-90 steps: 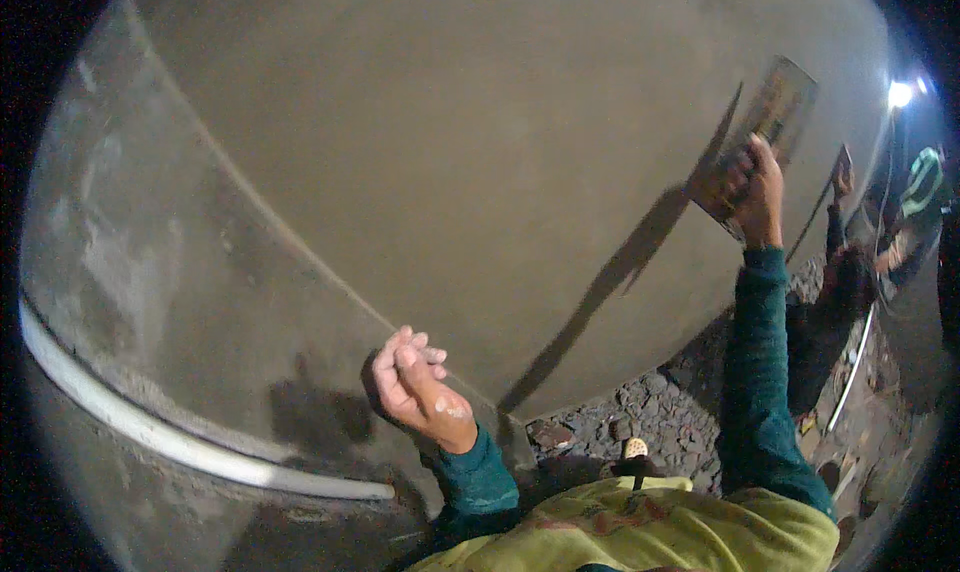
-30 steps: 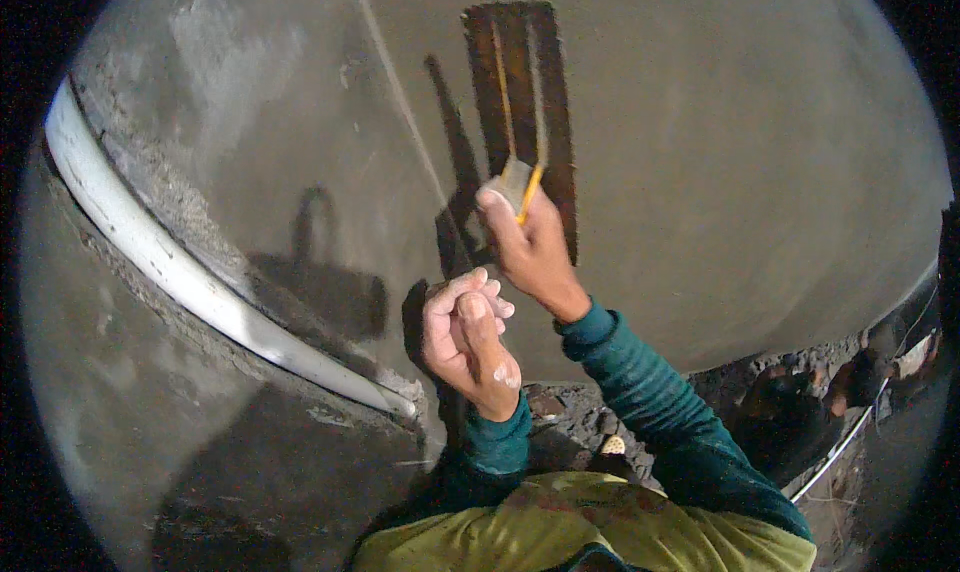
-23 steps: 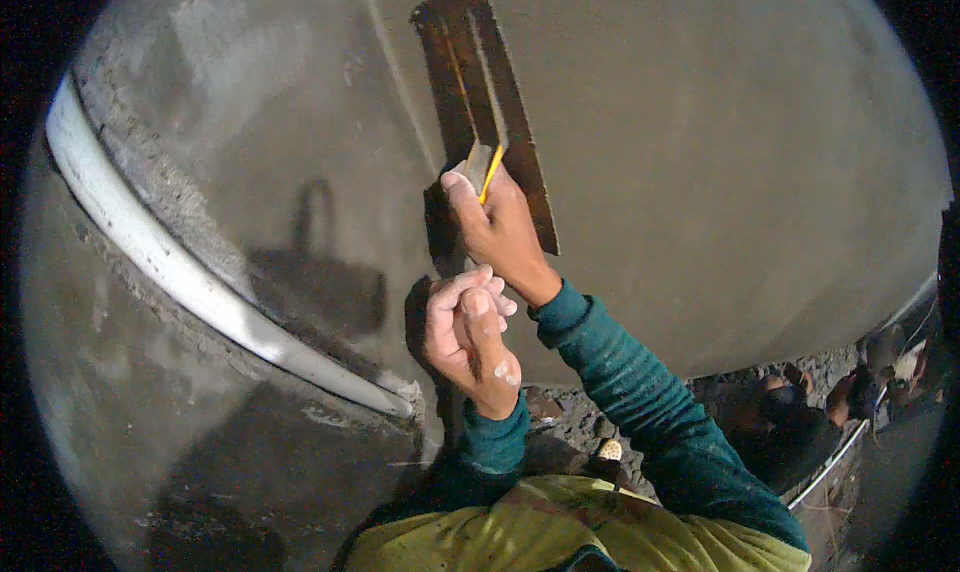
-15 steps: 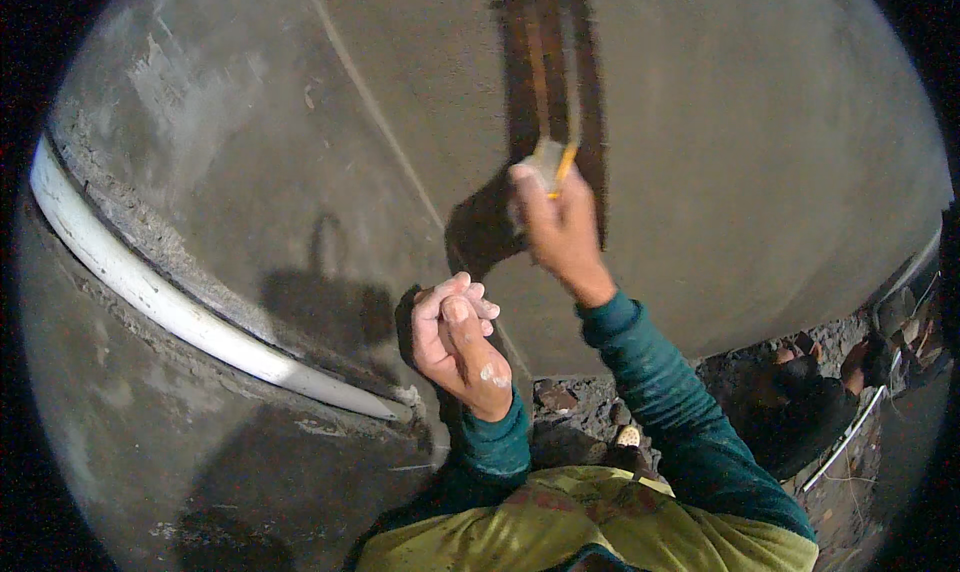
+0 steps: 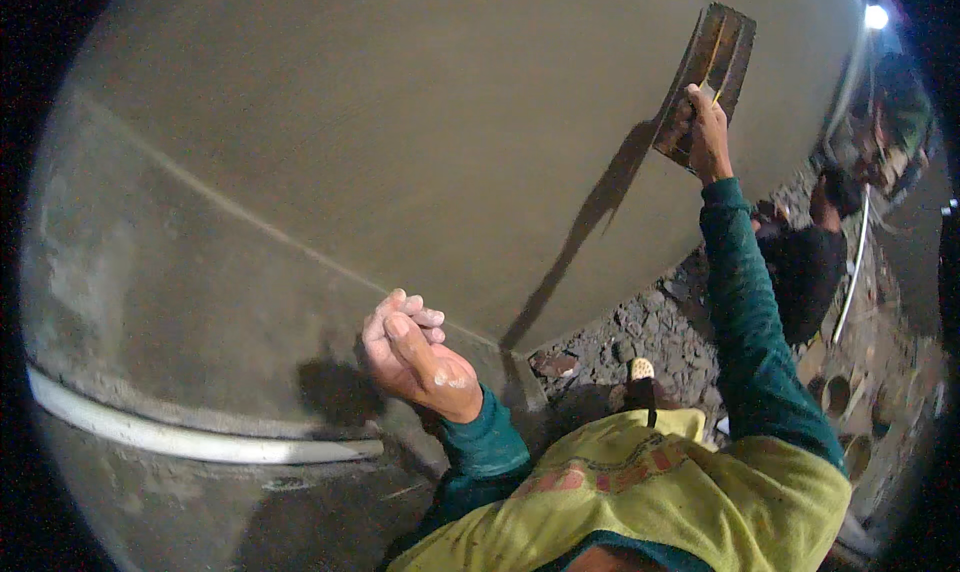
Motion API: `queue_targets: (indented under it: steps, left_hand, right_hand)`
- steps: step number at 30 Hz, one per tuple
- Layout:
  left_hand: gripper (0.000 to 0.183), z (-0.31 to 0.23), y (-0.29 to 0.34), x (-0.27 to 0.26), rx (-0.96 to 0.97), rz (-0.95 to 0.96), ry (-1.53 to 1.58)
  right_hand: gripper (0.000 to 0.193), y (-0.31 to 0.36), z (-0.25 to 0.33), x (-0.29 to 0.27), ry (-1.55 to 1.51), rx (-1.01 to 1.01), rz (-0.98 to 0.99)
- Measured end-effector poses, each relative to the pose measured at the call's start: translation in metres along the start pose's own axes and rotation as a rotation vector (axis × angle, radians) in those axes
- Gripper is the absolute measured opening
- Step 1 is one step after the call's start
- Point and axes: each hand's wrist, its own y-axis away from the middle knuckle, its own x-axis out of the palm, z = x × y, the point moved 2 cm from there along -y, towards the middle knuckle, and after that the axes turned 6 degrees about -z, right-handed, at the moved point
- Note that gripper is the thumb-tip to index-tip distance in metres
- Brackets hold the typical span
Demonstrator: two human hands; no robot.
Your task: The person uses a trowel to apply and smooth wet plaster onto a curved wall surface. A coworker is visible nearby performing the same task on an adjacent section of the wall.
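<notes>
At the upper right, my right hand (image 5: 708, 140) grips the handle of a long rectangular plastering float (image 5: 733, 52), brown and worn, with ribs along its back. The float lies tilted against or very close to the grey-brown plastered wall (image 5: 420, 152) and casts a long shadow. I cannot tell whether its whole face touches. My left hand (image 5: 418, 357) is raised at the lower middle, near the wall's corner line. Its fingers are curled in with the thumb against them, dusted pale, and nothing shows in them.
A white pipe (image 5: 200, 440) runs along the lower left wall. Rubble (image 5: 640, 322) covers the ground at the wall's foot, near my shoe (image 5: 640, 369). At the right are another person (image 5: 900, 112), a dark bulky shape (image 5: 805, 282), a thin white rod (image 5: 853, 262) and a bright lamp (image 5: 876, 17).
My right hand has swept the float to the right along the wall, with the arm now stretched out. My view has turned rightward; my left hand stays curled.
</notes>
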Motion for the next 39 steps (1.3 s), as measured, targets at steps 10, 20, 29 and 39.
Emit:
queue_targets:
  steps: [10,20,29,39]
  left_hand:
    - [0.028,0.067,0.013,0.011,-0.4,0.508,0.068]
    - [0.031,0.222,0.038,-0.099,-0.966,0.897,-0.245]
    - [0.019,0.283,0.065,-0.347,-1.481,1.104,-0.472]
    - [0.038,0.34,-0.039,-0.702,-0.84,1.915,-0.757]
  right_hand:
    - [0.031,0.196,-0.077,-0.28,1.182,-0.326,-0.029]
    - [0.037,0.553,-0.088,-0.391,1.646,0.412,-0.42]
    - [0.038,0.698,-0.098,-0.295,1.618,0.321,-0.394]
    - [0.044,0.891,-0.131,-0.104,1.798,0.484,-0.205]
